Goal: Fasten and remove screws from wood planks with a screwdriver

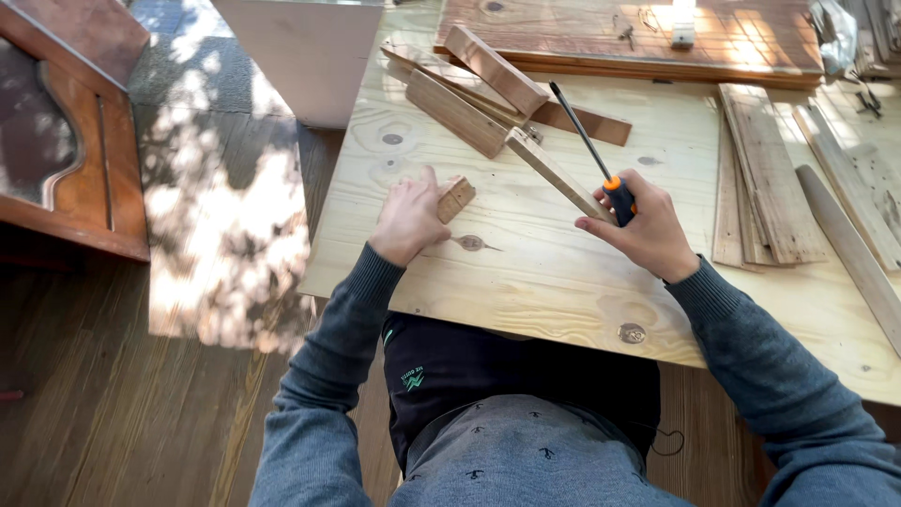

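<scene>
Seen from above, looking down over grey sleeves and dark trousers onto a pale pine counter (563,272) set on a wooden deck (141,413). Left hand (409,221) resting on the counter near its left edge, fingers curled in a loose grip around a small wooden block (457,198) — block touching the fingertips and lying flat on the surface. Right hand (648,230) closed in a firm grip on the orange-and-black handle of a screwdriver (601,160), dark shaft angled up and away to the left, passing over a narrow wooden strip (556,175) lying diagonally between the two hands; tip of the shaft near the far pieces, exact contact not clear. Beyond the strip, a loose stack of short reddish-brown boards (479,84), overlapping at angles. To the right, several longer weathered planks (770,178) side by side, well apart from the hands. At the far edge, a wide reddish panel (619,33) with small metal bits on it, too small to make out. Off to the left, on the deck, part of a dark wooden cabinet door (66,141) — dappled sunlight across the boards beside it.
</scene>
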